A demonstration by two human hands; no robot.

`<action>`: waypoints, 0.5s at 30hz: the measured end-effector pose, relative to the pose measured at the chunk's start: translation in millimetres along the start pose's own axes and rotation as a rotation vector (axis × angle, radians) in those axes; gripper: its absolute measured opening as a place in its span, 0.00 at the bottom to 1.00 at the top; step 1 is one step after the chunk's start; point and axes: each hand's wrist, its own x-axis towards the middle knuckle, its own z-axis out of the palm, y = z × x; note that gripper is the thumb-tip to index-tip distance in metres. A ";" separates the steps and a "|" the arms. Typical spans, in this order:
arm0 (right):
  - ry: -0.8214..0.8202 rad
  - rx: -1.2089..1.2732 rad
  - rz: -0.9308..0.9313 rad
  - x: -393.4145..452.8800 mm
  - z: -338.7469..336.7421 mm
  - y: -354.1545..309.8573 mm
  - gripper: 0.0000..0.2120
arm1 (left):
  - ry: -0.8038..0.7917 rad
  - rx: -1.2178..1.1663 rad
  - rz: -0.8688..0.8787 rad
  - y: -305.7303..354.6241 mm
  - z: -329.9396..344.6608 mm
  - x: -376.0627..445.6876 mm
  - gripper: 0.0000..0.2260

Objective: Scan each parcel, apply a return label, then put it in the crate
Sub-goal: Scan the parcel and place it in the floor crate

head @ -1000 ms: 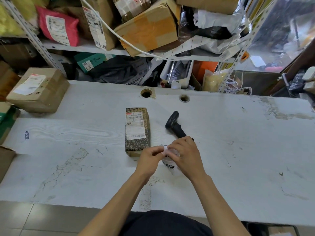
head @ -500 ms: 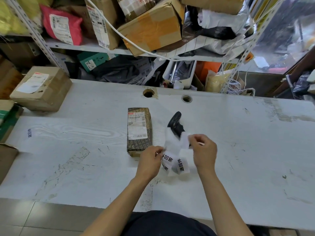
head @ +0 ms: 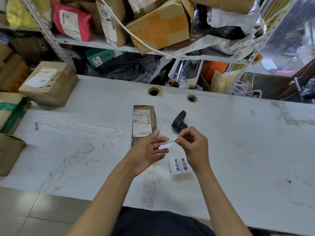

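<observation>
A small patterned brown parcel (head: pixel 144 123) with a white shipping label lies flat in the middle of the white table (head: pixel 238 142). A black handheld scanner (head: pixel 179 121) lies just right of it. My right hand (head: pixel 194 147) pinches one white return label (head: pixel 167 143) by its end, above the table near the parcel's near end. My left hand (head: pixel 150 150) is beside the label, fingers relaxed, touching or nearly touching its other end. The label strip (head: pixel 180 166) with two more printed labels lies on the table below my right hand.
A taped cardboard box (head: pixel 49 82) sits at the table's far left, with more boxes (head: pixel 10 113) along the left edge. Shelves crowded with parcels (head: pixel 160 24) rise behind the table. Two cable holes (head: pixel 154 91) pierce the tabletop. A stray label (head: pixel 36 126) sticks to the left part.
My right hand peeled one label off the strip. The strip left my left hand and now lies on the table, and my left hand has opened beside the peeled label.
</observation>
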 end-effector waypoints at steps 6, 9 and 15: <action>-0.173 -0.054 0.109 7.6 4.3 3.2 0.10 | 0.267 0.011 0.355 -1.1 -11.1 1.3 0.03; -0.373 0.317 0.335 4.8 11.3 0.7 0.10 | 0.375 0.125 0.457 -2.3 -22.6 3.3 0.06; -0.228 0.083 0.369 13.1 63.2 2.2 0.06 | 0.529 0.268 0.454 -6.2 -44.5 4.8 0.12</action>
